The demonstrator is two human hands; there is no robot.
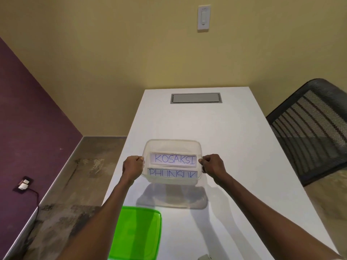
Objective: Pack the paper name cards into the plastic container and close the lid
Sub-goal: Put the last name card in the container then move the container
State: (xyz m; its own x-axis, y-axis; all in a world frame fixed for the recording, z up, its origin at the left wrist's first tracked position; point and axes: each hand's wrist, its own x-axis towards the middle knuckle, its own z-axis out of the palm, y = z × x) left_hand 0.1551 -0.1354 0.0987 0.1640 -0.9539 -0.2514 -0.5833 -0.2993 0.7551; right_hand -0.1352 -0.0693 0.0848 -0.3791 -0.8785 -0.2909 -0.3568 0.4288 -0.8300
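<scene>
A clear plastic container (171, 145) is held up above the white table (234, 147), tilted so its open top faces me; its shadow falls on the table below. My left hand (132, 167) grips its left rim and my right hand (213, 165) grips its right rim. Inside lie two white paper name cards with blue lettering, the KOSAKSI card (173, 158) above the PHUNSUK card (172, 173). The green lid (137, 235) lies flat on the table near me, to the left, apart from the container.
A grey cable hatch (196, 98) is set into the table's far end. A black mesh chair (315, 128) stands to the right of the table. A small grey object (204, 257) peeks in at the bottom edge. The floor and a purple wall lie to the left.
</scene>
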